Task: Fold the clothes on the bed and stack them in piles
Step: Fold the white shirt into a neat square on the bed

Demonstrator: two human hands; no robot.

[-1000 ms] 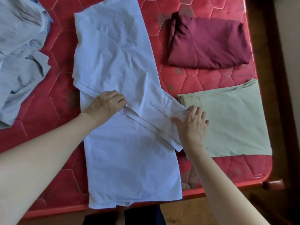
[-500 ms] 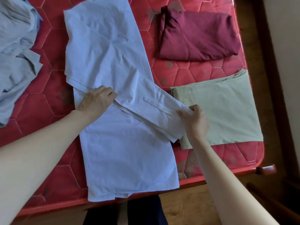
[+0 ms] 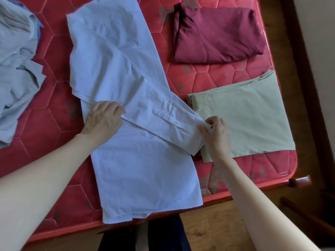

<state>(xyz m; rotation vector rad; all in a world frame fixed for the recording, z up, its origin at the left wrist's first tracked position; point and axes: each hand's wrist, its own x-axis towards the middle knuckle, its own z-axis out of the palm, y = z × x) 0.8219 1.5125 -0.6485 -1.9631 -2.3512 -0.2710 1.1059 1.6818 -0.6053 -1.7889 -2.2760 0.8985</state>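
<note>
A pale blue long-sleeved shirt (image 3: 137, 169) lies flat down the middle of the red mattress (image 3: 52, 113), its sleeve (image 3: 163, 115) folded diagonally across the body. My left hand (image 3: 103, 120) presses on the sleeve's left part with curled fingers, holding the fold down. The cuff end is pinched between thumb and fingers by my right hand (image 3: 215, 134), which hovers over the left edge of a folded beige garment (image 3: 250, 115). Behind that lies a folded maroon garment (image 3: 217, 33).
A crumpled light blue garment (image 3: 16, 66) lies unfolded at the left of the mattress. The bed's wooden frame (image 3: 299, 182) and corner run along the right and near edges. Wood floor (image 3: 212, 227) and my dark trousers show below the bed edge.
My right hand went from lying flat on the cuff to pinching it. The left hand stays on the sleeve fold. The camera shifted slightly.
</note>
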